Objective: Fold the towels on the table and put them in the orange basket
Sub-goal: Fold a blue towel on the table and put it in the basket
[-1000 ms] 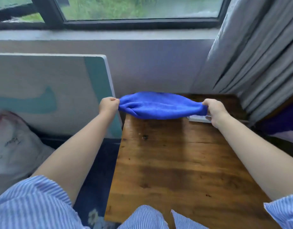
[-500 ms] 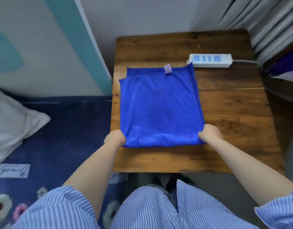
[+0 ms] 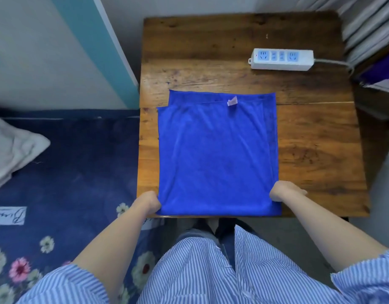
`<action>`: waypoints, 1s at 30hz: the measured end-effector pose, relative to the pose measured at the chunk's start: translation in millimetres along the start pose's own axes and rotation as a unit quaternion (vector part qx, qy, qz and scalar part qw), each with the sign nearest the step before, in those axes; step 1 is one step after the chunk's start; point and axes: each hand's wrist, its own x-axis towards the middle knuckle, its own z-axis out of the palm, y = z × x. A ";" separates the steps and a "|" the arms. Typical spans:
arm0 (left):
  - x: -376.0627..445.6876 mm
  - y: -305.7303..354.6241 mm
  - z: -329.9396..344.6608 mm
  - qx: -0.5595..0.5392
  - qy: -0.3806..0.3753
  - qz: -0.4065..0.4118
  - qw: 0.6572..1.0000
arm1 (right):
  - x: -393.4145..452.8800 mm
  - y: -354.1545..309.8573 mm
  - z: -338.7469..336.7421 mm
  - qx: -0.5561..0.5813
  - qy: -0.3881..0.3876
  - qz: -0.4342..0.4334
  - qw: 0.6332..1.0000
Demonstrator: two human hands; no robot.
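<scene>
Both hands sit at the near edge of the tabletop (image 3: 320, 139), one on each near corner of the blue towel (image 3: 217, 154). Left hand (image 3: 148, 202) has its fingers curled onto the towel's near left corner and grips it there; right hand (image 3: 285, 191) pinches the near right corner, its fingers lying out toward the right over the wood. Between them the towel lies flat on the tabletop, doubled over, its near edge running along the table's near edge and its far edge reaching about the middle of the surface. At that far edge the upper layer stops a little short of the lower one, and a small pink tag (image 3: 232, 101) sits there. A white power strip (image 3: 281, 59) rests near the far right corner, well apart from the towel, its cord running off the right edge.
</scene>
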 end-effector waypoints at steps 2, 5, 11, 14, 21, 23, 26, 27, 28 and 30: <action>1.1 3.0 -8.5 0.040 -0.004 -0.001 0.999 | 4.4 -2.3 -5.8 0.007 0.037 0.003 0.999; 4.9 15.4 -33.8 0.056 0.045 -0.006 0.997 | 10.4 -13.6 -29.6 0.064 0.140 -0.047 0.987; 14.6 64.8 -100.2 0.012 0.168 0.007 0.986 | 23.5 -44.1 -95.8 0.131 0.259 -0.169 0.942; 21.3 86.3 -127.6 0.028 0.213 0.014 0.977 | 38.2 -54.2 -126.5 0.168 0.281 -0.222 0.918; 43.2 114.9 -165.7 0.064 0.258 0.030 0.963 | 64.4 -88.1 -174.3 0.249 0.289 -0.331 0.863; 50.3 118.7 -172.8 0.073 0.273 0.033 0.959 | 71.0 -94.7 -179.9 0.255 0.298 -0.303 0.868; 59.8 122.6 -179.9 0.091 0.287 0.046 0.952 | 81.2 -99.3 -184.2 0.253 0.268 -0.259 0.893; 62.6 123.6 -181.2 0.096 0.287 0.048 0.952 | 83.8 -101.1 -186.1 0.266 0.244 -0.243 0.900; 64.9 123.9 -181.8 0.099 0.284 0.046 0.953 | 85.0 -102.9 -187.9 0.277 0.218 -0.226 0.908; 70.9 123.9 -183.1 0.094 0.278 0.034 0.955 | 85.6 -106.9 -190.8 0.259 0.186 -0.207 0.925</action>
